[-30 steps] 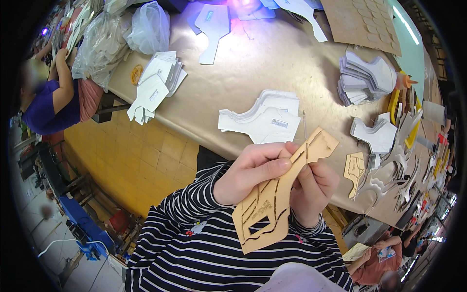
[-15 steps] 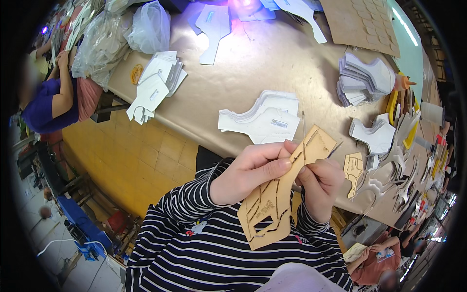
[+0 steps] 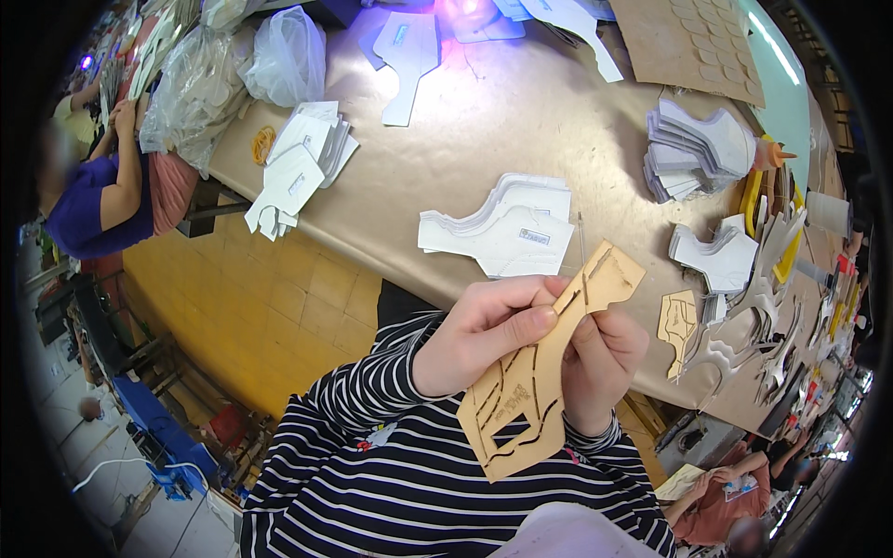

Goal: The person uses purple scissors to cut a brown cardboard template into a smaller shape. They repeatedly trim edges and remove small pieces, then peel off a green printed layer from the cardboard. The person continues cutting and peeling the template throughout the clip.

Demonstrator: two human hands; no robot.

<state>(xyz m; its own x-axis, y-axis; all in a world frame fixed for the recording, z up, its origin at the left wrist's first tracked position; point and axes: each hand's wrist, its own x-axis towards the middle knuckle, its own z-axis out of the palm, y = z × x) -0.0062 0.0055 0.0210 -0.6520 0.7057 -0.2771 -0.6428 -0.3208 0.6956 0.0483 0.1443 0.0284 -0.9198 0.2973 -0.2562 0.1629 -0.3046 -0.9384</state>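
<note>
I hold a tan cardboard pattern piece [image 3: 532,386] with cut slots in both hands, above my striped sleeves. My left hand [image 3: 484,330] grips it from the left, thumb across its face. My right hand [image 3: 600,363] holds its right edge from behind. A stack of white cut pieces [image 3: 502,232] lies on the brown table [image 3: 484,121] just beyond the pattern.
More white stacks lie at the left [image 3: 298,167] and right [image 3: 698,149] of the table, with grey-white shapes [image 3: 735,270] and a small tan piece [image 3: 679,321] at the right edge. Plastic bags [image 3: 233,65] sit at the far left. A seated person [image 3: 102,195] works there.
The pattern piece has shifted slightly in my hands and my right-hand fingers have moved along its edge. The person at the left has moved an arm.
</note>
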